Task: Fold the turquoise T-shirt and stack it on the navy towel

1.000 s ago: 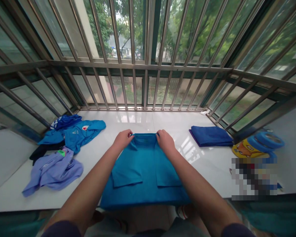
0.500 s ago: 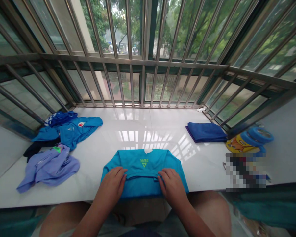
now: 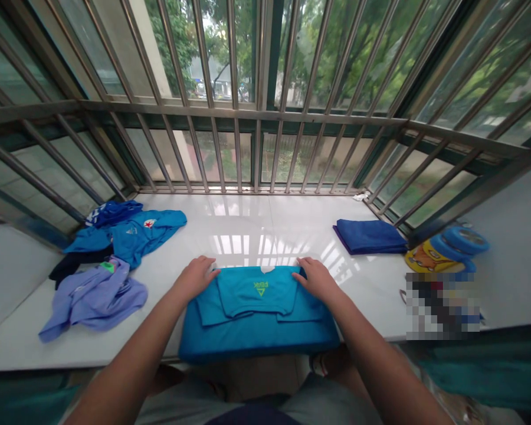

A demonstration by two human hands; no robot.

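Observation:
A teal shirt [image 3: 256,336] with a yellow-green logo lies partly folded at the front edge of the white ledge, its lower part hanging over the edge. My left hand [image 3: 197,276] is at the shirt's far left corner, fingers bent onto the fabric with the thumb at the corner. At the far right corner, my right hand [image 3: 314,277] has its fingers closed round the cloth. Both sleeves lie folded inward beneath the logo panel.
Blue shirts [image 3: 135,233], a dark cloth and a lavender garment [image 3: 95,298] are heaped at the left. On the right lie a folded navy cloth [image 3: 371,237] and a yellow-and-blue bottle [image 3: 445,251], near a blurred-out item. Metal bars [image 3: 256,115] stand behind the ledge [image 3: 269,227].
Both hands have moved away from me and apart, from the shirt's middle to its far corners. The logo panel now lies folded over, its curved edge and the sleeves showing.

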